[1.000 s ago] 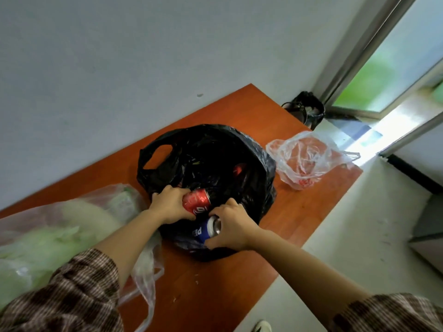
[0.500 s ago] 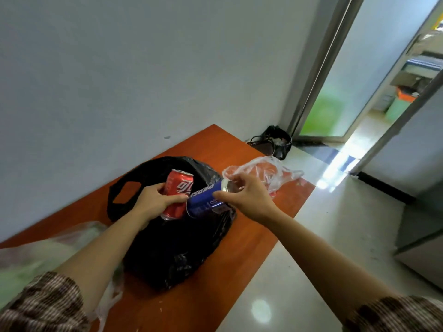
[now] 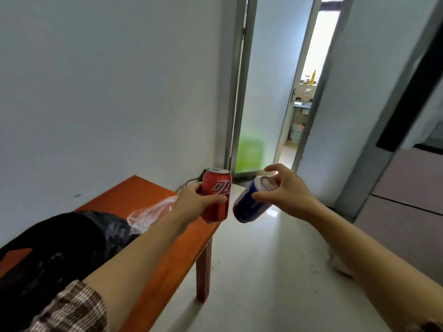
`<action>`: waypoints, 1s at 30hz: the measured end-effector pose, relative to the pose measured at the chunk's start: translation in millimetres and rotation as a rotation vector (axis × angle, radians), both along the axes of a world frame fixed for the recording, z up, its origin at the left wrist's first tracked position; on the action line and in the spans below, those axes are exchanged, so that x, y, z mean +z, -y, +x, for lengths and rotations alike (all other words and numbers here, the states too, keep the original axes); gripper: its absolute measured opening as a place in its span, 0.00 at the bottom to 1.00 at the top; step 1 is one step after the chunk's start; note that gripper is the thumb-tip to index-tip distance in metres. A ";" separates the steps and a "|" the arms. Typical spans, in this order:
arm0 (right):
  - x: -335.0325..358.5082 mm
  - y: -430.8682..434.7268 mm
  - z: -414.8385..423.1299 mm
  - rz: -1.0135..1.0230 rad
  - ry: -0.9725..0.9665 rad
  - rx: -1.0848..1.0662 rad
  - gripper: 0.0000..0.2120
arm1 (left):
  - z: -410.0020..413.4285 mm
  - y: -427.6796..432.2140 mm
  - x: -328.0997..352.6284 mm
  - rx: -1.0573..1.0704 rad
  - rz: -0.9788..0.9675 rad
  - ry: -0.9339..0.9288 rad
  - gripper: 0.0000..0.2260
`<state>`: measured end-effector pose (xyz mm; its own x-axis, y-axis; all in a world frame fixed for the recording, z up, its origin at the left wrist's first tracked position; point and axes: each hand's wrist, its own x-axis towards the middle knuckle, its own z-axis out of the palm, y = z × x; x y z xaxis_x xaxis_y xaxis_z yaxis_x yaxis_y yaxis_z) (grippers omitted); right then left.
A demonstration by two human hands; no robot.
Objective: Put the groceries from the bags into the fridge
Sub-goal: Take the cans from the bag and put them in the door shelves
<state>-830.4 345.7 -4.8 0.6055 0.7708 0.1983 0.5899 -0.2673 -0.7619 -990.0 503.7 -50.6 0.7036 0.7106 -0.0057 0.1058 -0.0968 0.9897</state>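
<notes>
**Two cans held up past the end of the bench**

I see my left hand [image 3: 194,203] wrapped around a red can [image 3: 216,194]. The fingers are curled tight on its side and the thumb lies across the front. The red can stands almost straight up, over the far corner of the bench [image 3: 134,195].

My right hand [image 3: 285,192] holds a blue can [image 3: 249,206]. The thumb presses on one side near the top and the fingers curl over the silver lid, with one finger lifted. The blue can is tilted, with its lid toward my hand and its bottom pointing down. It hangs in the air just past the end of the bench, above the floor [image 3: 263,271]. The two cans are close side by side; I cannot tell if they touch.

On the bench, nearer to me than the cans, lies a black bag [image 3: 60,248]. My left arm reaches over it. A clear bag [image 3: 148,214] lies on the bench between the black bag and the far end.

Beyond the bench a door [image 3: 259,92] stands open. To the right of the bench, across the floor, there is a grey cabinet [image 3: 407,200]. A checked sleeve [image 3: 72,307] covers my left arm near the bottom edge.
</notes>
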 end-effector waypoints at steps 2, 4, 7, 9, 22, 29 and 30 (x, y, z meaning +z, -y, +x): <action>12.8 47.5 33.2 0.002 0.024 -0.068 0.34 | 49.3 39.2 5.6 -0.054 0.005 0.023 0.15; 22.7 95.2 66.6 0.016 0.036 -0.146 0.34 | 97.3 77.9 11.5 -0.108 0.002 0.041 0.18; 33.7 163.6 114.8 0.039 0.064 -0.279 0.34 | 164.0 132.0 22.7 -0.202 -0.018 0.081 0.18; 40.7 203.9 147.5 0.073 0.068 -0.355 0.34 | 206.1 164.3 31.6 -0.269 -0.011 0.098 0.18; 101.0 350.9 382.9 0.098 0.243 -0.668 0.32 | 503.0 303.2 71.6 -0.547 0.123 0.250 0.24; 132.8 381.7 521.5 0.123 0.312 -0.729 0.30 | 643.2 331.2 109.5 -0.518 0.175 0.318 0.26; 136.5 383.8 538.7 0.137 0.325 -0.737 0.30 | 657.3 332.4 115.1 -0.502 0.199 0.334 0.26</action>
